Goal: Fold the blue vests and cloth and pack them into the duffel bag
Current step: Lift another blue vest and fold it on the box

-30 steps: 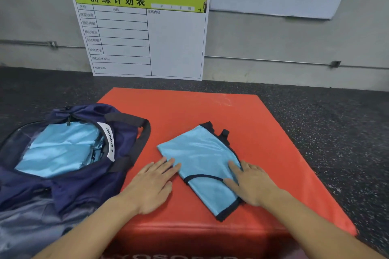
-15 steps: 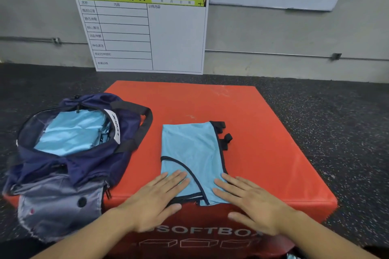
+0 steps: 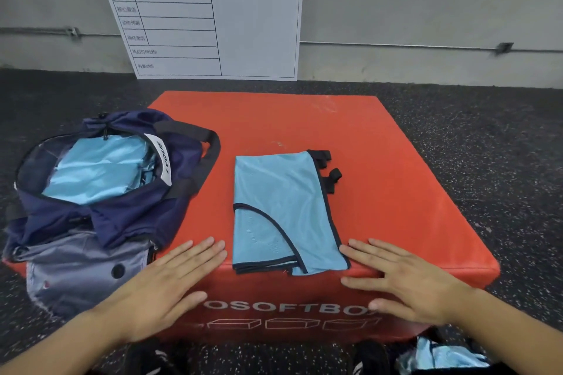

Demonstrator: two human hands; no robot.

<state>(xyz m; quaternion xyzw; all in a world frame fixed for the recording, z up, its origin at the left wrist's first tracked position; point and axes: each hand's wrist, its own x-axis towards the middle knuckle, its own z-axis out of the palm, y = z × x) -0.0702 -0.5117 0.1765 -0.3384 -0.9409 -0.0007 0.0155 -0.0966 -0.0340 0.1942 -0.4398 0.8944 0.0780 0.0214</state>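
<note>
While the folded light-blue mesh vest with dark trim lies flat near the front edge of the red padded soft box, both hands rest open on either side of it: the left hand with fingers straight and together just beside its left edge, the right hand with fingers slightly spread, tips at its right edge. Neither grips anything. The thin, slippery-looking fabric would likely spring open or slide if lifted by one edge only, and its near hem already sits at the box's lip, so a careless push could send it off the front. The loose black straps could snag on the bag's zipper. The open navy duffel bag, already holding light-blue fabric, slumps off the box's left side and might tip when loaded.

This box serves as the surface, standing on dark speckled rubber flooring. A white schedule board with a green header leans against the grey wall; more light-blue cloth lies on the floor below
</note>
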